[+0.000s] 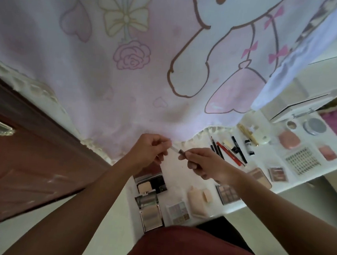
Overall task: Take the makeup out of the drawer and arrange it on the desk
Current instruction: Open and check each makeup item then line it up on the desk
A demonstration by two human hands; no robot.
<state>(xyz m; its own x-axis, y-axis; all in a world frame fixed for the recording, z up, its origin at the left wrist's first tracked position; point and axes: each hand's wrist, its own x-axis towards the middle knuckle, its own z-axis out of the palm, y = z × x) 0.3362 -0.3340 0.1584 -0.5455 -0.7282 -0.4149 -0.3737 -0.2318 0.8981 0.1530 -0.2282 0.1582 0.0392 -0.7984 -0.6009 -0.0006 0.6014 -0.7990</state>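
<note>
Both my hands meet above the white desk point(182, 167). My left hand point(151, 150) pinches the pale, clear end of a small slim makeup tube point(178, 150). My right hand point(201, 163) grips its dark end. Whether the tube is one piece or a cap and body pulled apart, I cannot tell. Laid out on the desk are open compacts point(151, 206), eyeshadow palettes point(227, 194), a beige sponge case point(197, 202), several pencils point(229, 151), a lash tray point(302, 159), a pink compact point(289, 139) and a round silver jar point(315, 126). The drawer is not clearly visible.
A pink cartoon-print curtain point(129, 57) with lace trim hangs behind the desk. A dark brown wooden surface point(26, 165) lies to the left. A white box point(301, 105) stands at the desk's far right end. My red clothing point(192, 251) fills the bottom.
</note>
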